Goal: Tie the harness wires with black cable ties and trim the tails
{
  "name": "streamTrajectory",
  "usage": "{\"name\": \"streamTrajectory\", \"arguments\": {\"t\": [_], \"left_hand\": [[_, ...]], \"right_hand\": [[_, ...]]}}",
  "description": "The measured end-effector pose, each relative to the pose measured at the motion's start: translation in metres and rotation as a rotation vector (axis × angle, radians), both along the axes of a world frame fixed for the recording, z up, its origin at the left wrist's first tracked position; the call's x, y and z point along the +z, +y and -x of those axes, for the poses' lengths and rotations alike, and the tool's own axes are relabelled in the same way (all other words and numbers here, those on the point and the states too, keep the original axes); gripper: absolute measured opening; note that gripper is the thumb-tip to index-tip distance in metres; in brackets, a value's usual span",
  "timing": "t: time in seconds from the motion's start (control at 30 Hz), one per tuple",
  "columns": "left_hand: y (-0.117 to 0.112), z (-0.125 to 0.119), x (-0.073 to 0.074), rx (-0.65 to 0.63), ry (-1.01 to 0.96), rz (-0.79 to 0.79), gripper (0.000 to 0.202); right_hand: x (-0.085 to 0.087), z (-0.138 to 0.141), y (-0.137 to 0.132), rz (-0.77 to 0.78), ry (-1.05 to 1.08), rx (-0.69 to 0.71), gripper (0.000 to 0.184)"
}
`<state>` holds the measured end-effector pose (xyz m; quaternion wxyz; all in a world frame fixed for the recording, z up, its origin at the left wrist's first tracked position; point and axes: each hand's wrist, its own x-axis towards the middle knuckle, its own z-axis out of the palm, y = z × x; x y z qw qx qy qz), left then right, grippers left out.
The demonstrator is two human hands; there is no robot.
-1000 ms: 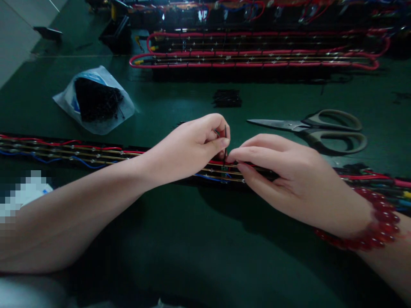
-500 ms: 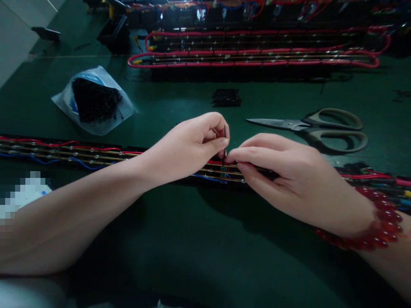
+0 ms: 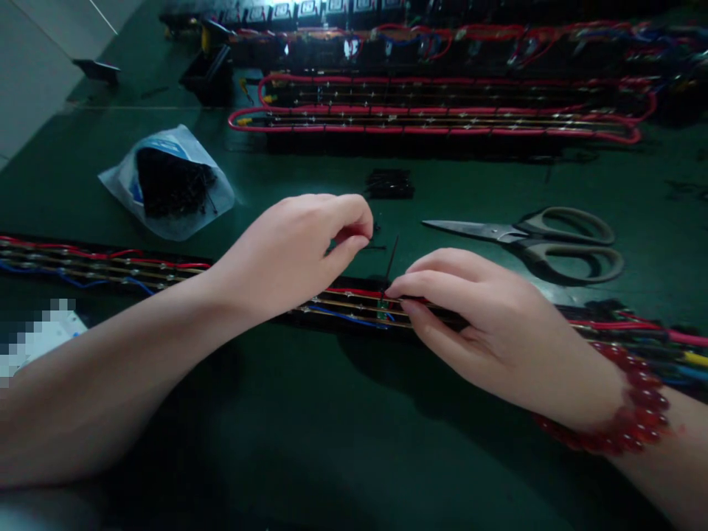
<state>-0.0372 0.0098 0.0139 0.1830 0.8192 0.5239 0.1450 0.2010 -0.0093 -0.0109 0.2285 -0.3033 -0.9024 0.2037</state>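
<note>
Right fingers (image 3: 421, 283) beside a thin, black, slightly tilted tie (image 3: 391, 258)

Odds and ends toward the far side of the green worktop (image 3: 276, 442).
Over on the right lie scissors (image 3: 506, 234), tips pointing left; farther back, red cable (image 3: 343, 130) loops around dark strips, an open black box (image 3: 207, 87) stands far left, and red and blue wires (image 3: 436, 46) tangle behind.

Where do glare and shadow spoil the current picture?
Head view: bright glare near the top centre; head view: shadow on the dark green tabletop below the bare right hand; head view: black contents of the translucent plastic bag mostly merge into darkness.
</note>
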Motion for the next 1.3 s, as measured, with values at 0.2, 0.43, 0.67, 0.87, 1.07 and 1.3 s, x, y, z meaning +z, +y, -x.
{"name": "streamTrajectory", "arguments": {"t": [0.2, 0.43, 0.67, 0.87, 1.07, 1.3], "left_hand": [[0.012, 0.009, -0.019, -0.012, 0.173, -0.022, 0.013], [0.014, 0.007, -0.021, 0.038, 0.242, 0.067, 0.014], [0.018, 0.008, -0.024, 0.046, 0.228, 0.087, 0.014], [0.018, 0.007, -0.022, 0.049, 0.221, 0.12, 0.014], [0.019, 0.007, -0.023, 0.023, 0.208, 0.088, 0.013], [0.018, 0.01, -0.025, 0.026, 0.128, 0.037, 0.014]], "right_hand": [[-0.001, 0.0, -0.001, -0.034, 0.018, -0.006, 0.019], [-0.003, 0.001, 0.0, -0.053, 0.018, -0.006, 0.02], [-0.002, 0.001, 0.0, -0.048, 0.015, -0.013, 0.019], [-0.002, 0.002, 0.0, -0.061, 0.013, -0.002, 0.02], [-0.001, 0.002, 0.0, -0.041, 0.003, -0.008, 0.02], [0.002, 0.002, 0.0, 0.049, 0.048, -0.082, 0.015]]}}
